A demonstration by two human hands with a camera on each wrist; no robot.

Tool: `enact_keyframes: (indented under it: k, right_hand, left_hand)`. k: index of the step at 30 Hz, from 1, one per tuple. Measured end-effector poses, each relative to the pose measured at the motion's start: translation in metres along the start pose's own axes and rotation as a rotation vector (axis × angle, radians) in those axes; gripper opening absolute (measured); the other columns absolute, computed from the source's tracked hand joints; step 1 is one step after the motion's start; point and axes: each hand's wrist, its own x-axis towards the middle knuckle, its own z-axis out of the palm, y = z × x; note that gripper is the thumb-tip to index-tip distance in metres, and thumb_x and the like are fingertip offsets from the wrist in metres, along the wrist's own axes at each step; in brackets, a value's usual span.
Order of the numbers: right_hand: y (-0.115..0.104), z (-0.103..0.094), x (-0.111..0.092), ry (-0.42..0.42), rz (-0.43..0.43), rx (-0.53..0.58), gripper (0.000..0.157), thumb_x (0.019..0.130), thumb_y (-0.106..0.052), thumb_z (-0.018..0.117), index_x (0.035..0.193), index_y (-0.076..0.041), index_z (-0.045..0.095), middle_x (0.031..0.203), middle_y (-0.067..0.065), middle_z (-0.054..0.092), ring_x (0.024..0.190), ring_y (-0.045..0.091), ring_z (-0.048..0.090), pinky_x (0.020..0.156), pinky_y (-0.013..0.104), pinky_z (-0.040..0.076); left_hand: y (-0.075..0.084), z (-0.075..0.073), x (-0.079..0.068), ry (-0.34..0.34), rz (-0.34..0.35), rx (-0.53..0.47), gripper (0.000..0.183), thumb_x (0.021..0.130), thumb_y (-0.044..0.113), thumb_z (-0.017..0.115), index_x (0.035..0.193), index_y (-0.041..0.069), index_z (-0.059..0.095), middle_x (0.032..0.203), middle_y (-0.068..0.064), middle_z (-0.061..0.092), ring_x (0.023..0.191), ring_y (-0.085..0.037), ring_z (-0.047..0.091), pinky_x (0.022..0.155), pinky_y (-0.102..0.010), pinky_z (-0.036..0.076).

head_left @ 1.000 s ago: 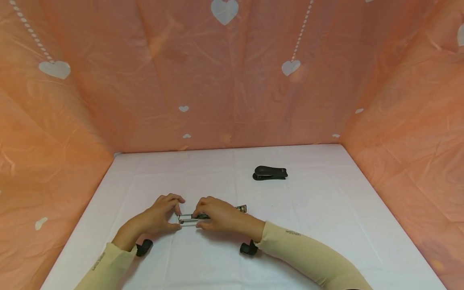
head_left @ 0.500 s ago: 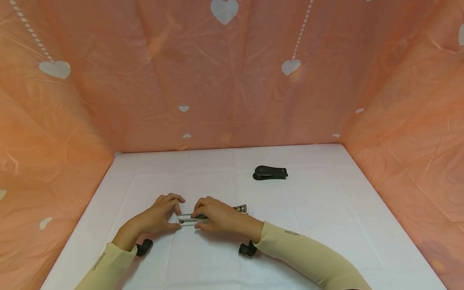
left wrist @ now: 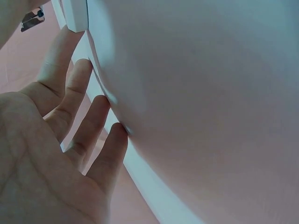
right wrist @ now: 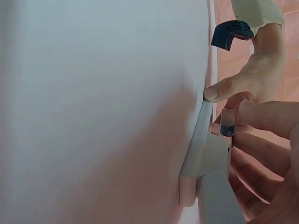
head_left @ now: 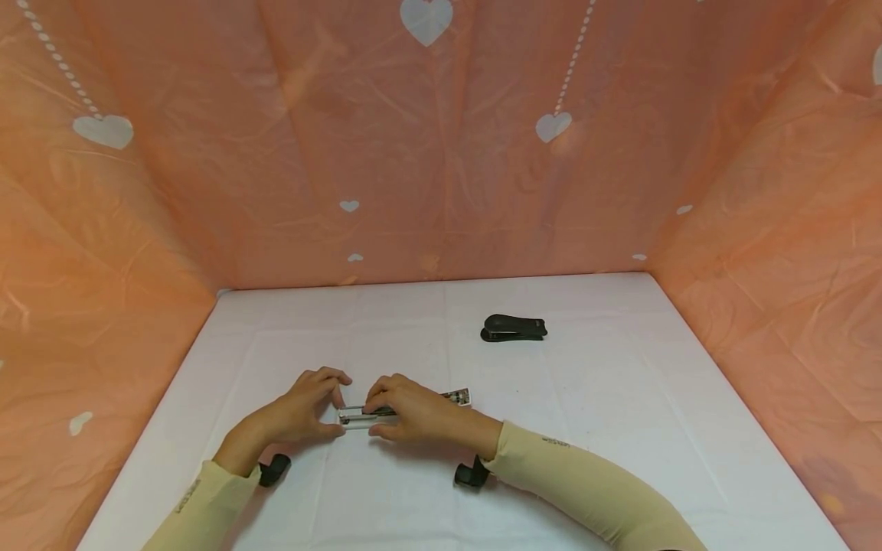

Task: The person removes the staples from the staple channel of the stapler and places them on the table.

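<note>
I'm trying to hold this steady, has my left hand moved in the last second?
No: in the head view, your left hand keeps the same place relative to the black stapler on the table, no visible shift either way.

The right sleeve [head_left: 586, 484] is pale yellow, with small dark lettering [head_left: 555, 441] near its cuff [head_left: 498, 448] and a black right camera [head_left: 472, 475] beside it. Left of that sleeve, the matching left sleeve [head_left: 210, 501] bears dark print [head_left: 187, 496] too, near a bent black left camera [right wrist: 231, 32] dotted with holes.
</note>
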Motion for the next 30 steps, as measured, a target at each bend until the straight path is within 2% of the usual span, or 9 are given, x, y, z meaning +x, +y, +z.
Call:
enact_keyframes:
  k: [8, 19, 30]
  right_hand:
    - [0.000, -0.001, 0.001, 0.030, 0.018, 0.041, 0.026, 0.101, -0.019, 0.078, 0.126, -0.010, 0.079, 0.128, 0.003, 0.068, 0.119, 0.015, 0.062, 0.101, 0.018, 0.048]
    - [-0.002, 0.000, 0.005, 0.058, 0.114, 0.078, 0.016, 0.102, -0.021, 0.077, 0.117, -0.017, 0.083, 0.114, -0.006, 0.069, 0.100, 0.004, 0.062, 0.079, 0.014, 0.047]
    - [-0.001, 0.004, 0.011, 0.097, 0.142, 0.087, 0.009, 0.101, -0.020, 0.078, 0.109, -0.022, 0.081, 0.109, -0.009, 0.070, 0.100, 0.004, 0.066, 0.081, 0.015, 0.050]
  left_hand:
    - [0.001, 0.000, 0.000, 0.011, 0.015, 0.005, 0.038, 0.081, 0.017, 0.095, 0.091, 0.022, 0.060, 0.141, -0.013, 0.059, 0.124, -0.047, 0.051, 0.102, -0.064, 0.043]
    - [0.000, 0.001, 0.000, 0.003, -0.002, -0.005, 0.037, 0.080, 0.019, 0.096, 0.091, 0.023, 0.060, 0.142, -0.013, 0.059, 0.125, -0.046, 0.051, 0.103, -0.064, 0.043]
    - [0.001, -0.001, -0.001, -0.010, -0.014, -0.016, 0.035, 0.083, 0.019, 0.093, 0.091, 0.022, 0.060, 0.143, -0.013, 0.057, 0.127, -0.048, 0.050, 0.104, -0.066, 0.043]
